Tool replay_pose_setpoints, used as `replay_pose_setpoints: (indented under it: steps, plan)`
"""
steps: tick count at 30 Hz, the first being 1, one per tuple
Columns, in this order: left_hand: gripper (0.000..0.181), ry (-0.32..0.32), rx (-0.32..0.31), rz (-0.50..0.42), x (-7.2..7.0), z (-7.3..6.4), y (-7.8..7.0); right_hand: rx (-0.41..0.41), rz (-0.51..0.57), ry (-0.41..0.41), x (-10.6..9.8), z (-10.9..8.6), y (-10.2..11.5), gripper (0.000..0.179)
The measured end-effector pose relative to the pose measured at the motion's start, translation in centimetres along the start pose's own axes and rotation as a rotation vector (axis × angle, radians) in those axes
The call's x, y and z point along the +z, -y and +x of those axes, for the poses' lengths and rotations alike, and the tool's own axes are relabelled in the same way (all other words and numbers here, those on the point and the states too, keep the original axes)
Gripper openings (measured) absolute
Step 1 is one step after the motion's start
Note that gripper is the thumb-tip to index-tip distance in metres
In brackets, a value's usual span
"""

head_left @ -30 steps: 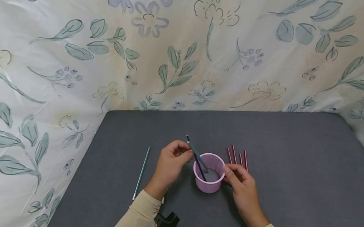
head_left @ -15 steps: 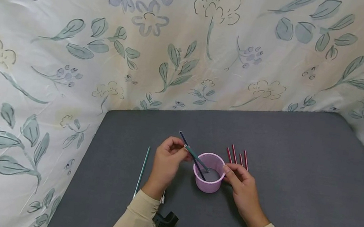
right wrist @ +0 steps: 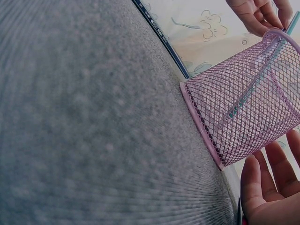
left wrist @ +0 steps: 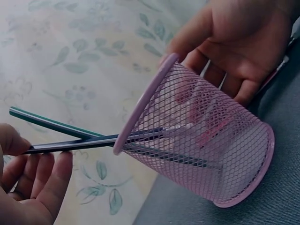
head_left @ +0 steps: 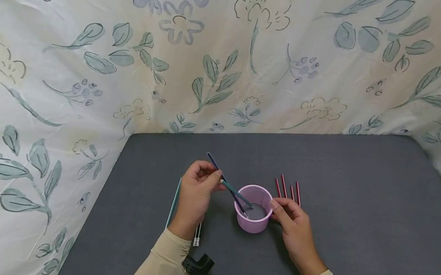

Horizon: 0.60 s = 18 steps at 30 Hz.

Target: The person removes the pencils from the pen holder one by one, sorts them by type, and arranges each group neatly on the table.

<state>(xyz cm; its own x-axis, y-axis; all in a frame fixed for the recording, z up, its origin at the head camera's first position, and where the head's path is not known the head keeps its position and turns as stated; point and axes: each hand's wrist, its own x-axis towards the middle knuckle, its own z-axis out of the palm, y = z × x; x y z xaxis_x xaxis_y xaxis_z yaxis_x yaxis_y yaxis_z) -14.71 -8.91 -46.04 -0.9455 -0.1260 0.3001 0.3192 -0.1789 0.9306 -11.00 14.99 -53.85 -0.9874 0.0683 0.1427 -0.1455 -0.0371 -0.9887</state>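
Note:
A pink mesh pencil cup (head_left: 250,226) stands on the dark table. My left hand (head_left: 193,198), to its left, pinches a dark blue pencil (left wrist: 93,142) between thumb and fingers. That pencil slants over the rim, with its pale lower end inside the cup. A green pencil (left wrist: 51,124) leans in the cup too, crossing the blue one; its upper end lies close to my left thumb in the head view. My right hand (head_left: 297,228) holds the cup's right side, thumb at the rim and fingers around the outer wall.
Several red pencils (head_left: 284,187) lie just beyond my right hand. A teal pencil (head_left: 173,205) lies left of my left hand, partly covered by it. White-ended sticks (head_left: 197,238) show beside my left wrist. A floral cloth (head_left: 220,35) hangs behind the table (head_left: 366,206).
My left hand has moved left, drawing the dark blue pencil's upper end left and tilting it lower. The green pencil's top has tipped left and down. The right hand and cup stay put.

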Motion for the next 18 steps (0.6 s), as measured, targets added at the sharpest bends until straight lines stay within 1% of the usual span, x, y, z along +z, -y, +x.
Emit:
replay_pose_setpoints:
  steps: [6,10,18]
  plan:
    - [0.012,-0.038,0.056,-0.034,-0.6,0.4,-0.4,-0.005,0.003,0.004,0.0,0.1,0.0,0.027]
    - [0.012,-0.07,0.09,-0.031,-1.0,0.6,-0.7,-0.008,0.003,0.005,0.0,0.1,0.0,0.027]
    - [0.012,-0.125,0.122,-0.06,-1.5,0.9,-1.3,-0.013,-0.003,0.005,0.0,0.1,0.0,0.027]
